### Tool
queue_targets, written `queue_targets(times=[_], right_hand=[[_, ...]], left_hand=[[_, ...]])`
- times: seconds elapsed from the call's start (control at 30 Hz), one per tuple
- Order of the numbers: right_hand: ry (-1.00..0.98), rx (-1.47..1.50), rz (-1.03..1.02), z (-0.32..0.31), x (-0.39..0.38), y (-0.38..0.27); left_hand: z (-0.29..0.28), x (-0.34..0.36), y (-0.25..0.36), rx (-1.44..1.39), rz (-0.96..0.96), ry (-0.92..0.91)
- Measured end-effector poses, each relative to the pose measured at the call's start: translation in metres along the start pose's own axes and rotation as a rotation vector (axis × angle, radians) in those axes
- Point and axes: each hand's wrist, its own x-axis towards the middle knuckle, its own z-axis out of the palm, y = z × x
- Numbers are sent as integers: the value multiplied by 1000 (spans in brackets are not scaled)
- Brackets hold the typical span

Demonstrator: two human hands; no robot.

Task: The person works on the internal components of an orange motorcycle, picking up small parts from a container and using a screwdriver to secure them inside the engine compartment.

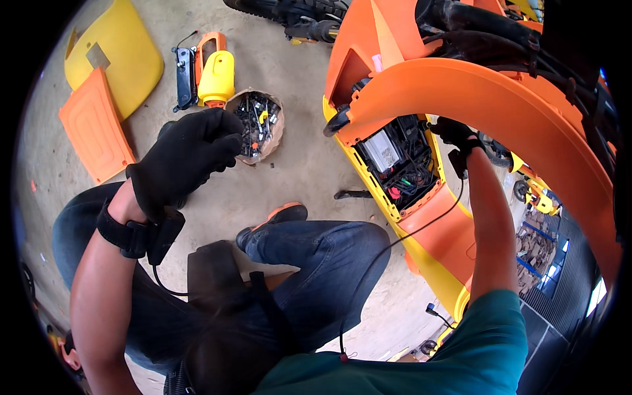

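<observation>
My left hand, in a black glove with a strapped device at the wrist, is raised with curled fingers beside a round container of mixed metal parts; anything inside its grip is hidden. My right hand, also gloved, has curled fingers at the right edge of an open compartment in an orange and yellow vehicle body; what it grips is unclear. The compartment holds a silver unit and tangled wiring. An orange curved panel arches over it.
At the upper left, loose yellow and orange panels lie on the concrete floor, near a yellow part and a black bracket. A black tyre is at the top. My bent legs occupy the lower middle.
</observation>
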Motion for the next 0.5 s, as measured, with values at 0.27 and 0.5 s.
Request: queue_targets(times=[0.27, 0.5], right_hand=[[286, -167, -281, -3, -11, -18], [-224, 485, 495, -1, -13, -2]], left_hand=[[3, 2, 3, 18, -22, 31], [2, 6, 0, -14, 30, -13]])
